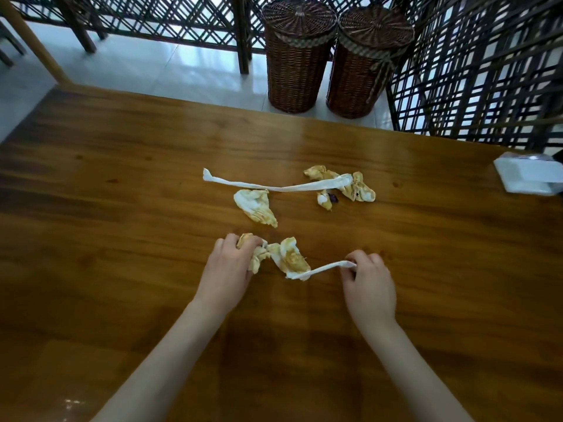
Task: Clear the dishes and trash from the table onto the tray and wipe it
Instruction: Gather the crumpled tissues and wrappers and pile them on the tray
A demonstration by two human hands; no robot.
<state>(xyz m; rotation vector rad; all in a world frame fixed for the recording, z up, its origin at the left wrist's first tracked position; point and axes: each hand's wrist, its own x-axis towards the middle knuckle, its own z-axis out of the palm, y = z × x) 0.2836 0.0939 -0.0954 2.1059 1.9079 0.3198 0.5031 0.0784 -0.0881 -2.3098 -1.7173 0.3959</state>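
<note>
Stained, yellowish-white tissue scraps lie on the wooden table [122, 184]. My left hand [228, 266] grips one crumpled end of a soiled tissue [289, 257], and my right hand [368, 275] pinches its twisted white tail. Farther out lie a long twisted white tissue strip [274, 187], a crumpled stained wad [256, 205] just below it, and a cluster of stained scraps [356, 187] at the strip's right end with a small dark crumb [333, 197] beside them.
A white tissue pack [530, 178] sits at the table's right edge. Beyond the far edge stand two lidded wicker baskets [298, 56] on a tiled floor, with a dark lattice screen [475, 71] behind and to the right.
</note>
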